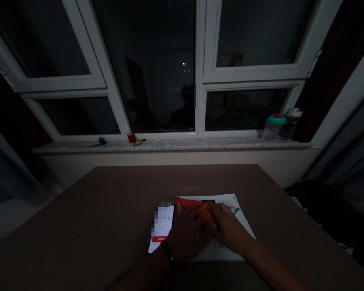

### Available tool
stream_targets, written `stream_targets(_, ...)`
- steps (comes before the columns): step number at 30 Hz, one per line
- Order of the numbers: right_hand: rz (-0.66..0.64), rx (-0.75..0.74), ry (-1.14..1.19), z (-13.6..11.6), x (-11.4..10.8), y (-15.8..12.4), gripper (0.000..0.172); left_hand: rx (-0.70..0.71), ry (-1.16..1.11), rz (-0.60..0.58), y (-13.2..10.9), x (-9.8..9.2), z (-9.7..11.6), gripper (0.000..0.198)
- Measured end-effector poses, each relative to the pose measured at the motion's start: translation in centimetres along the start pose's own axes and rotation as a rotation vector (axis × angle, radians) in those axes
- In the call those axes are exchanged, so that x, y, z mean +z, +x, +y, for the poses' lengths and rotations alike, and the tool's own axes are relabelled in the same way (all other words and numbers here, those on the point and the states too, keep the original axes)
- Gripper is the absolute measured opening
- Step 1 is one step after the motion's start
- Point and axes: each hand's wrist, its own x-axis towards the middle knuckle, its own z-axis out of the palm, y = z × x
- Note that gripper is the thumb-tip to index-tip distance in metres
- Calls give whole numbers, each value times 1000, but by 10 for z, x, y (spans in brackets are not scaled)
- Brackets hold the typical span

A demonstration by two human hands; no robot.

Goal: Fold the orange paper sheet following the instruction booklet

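Note:
A sheet of red paper (189, 203), folded at a slant, lies over a white printed page (227, 246) on the table. My left hand (186, 232), with a dark band on its wrist, rests on the left part of the red paper, fingers bent over it. From the right, my right hand (226, 226) presses its fingers onto the same paper, thumb towards the left hand. Dim light and the hands hide the paper's middle and most fingertips. Just left of the left hand lies a phone (163, 222) with its screen lit, partly covered by the wrist.
The brown table (109, 210) reaches to the wall below a window. On the speckled sill (182, 144) stand a small red container (131, 138), a small dark bottle (102, 140) and a clear jar with a teal lid (273, 127). Dark cloth (318, 206) lies beyond the table's right edge.

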Motion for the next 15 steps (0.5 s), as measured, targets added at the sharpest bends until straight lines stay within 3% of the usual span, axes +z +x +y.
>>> stream_targets(7,49,44,-34,13,-1,-4,54,21,22,16,1,-10,10,33)
stream_targets(15,-31,-61,13,4,-2,0,56,7,13,-61,2,-4,-1,29)
